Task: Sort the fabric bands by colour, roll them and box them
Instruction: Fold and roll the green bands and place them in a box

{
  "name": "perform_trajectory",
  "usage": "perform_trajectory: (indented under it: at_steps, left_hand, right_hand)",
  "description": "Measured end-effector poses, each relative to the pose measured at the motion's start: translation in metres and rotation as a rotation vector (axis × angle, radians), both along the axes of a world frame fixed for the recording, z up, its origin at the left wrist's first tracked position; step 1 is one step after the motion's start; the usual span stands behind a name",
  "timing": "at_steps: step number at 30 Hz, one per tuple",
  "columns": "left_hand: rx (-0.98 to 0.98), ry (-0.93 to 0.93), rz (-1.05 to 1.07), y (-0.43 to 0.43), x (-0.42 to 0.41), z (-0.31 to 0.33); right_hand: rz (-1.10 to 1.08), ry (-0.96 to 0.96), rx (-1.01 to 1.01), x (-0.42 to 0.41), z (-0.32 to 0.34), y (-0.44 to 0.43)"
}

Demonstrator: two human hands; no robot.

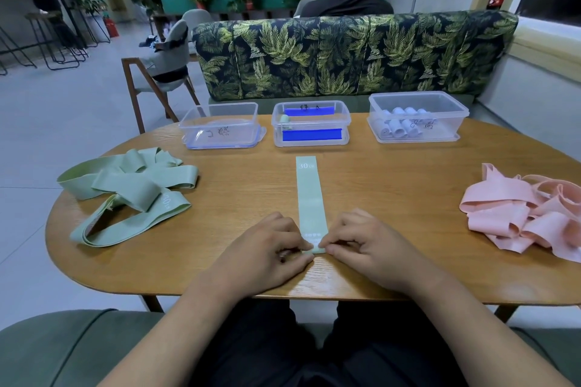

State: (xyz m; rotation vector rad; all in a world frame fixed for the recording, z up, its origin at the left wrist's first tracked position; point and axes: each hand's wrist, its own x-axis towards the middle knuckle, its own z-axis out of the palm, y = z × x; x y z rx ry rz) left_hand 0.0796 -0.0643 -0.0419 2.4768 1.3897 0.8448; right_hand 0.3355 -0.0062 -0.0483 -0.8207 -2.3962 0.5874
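Two hands met at the near end of one green band (311,198), which lay flat and straight on the table (408,185), its far end printed "30" and pointing toward the middle box (311,143). The left hand (267,253) pinched the band's near left corner with curled fingers. The right hand (374,248) pinched the near right corner in the same manner. The fingertips of both hands were close together, and between them the band's end appeared to be turned up into a first fold, though the fingers hid most of it.

A loose pile of green bands (125,188) lay at the left side of the table, well apart from the hands. A loose pile of pink bands (528,217) lay at the right side.

Three clear plastic boxes stood in a row along the far edge. The left box (221,132) bore a handwritten mark. The middle box held one green roll (285,121) against its left wall. The right box (418,135) held several pale rolls (401,124); their exact colour could not be determined.

Behind the table stood a leaf-print sofa (345,53).
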Motion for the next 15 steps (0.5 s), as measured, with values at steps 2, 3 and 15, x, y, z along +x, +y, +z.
perform_trajectory:
  at_steps: [2,3,15]
  left_hand:
    - [0.005,0.018,0.019,0.0008,0.0003,-0.0002]
    - [0.011,0.028,0.023,0.0008,0.0004,-0.0002]
    - [0.012,0.023,-0.028,0.0033,0.0003,0.0011]
  right_hand:
    - [-0.03,-0.001,0.03,-0.0002,-0.0009,-0.0006]
    - [-0.037,-0.001,0.045,-0.0003,-0.0014,-0.001]
    - [-0.088,-0.011,0.064,-0.0018,-0.0013,-0.0015]
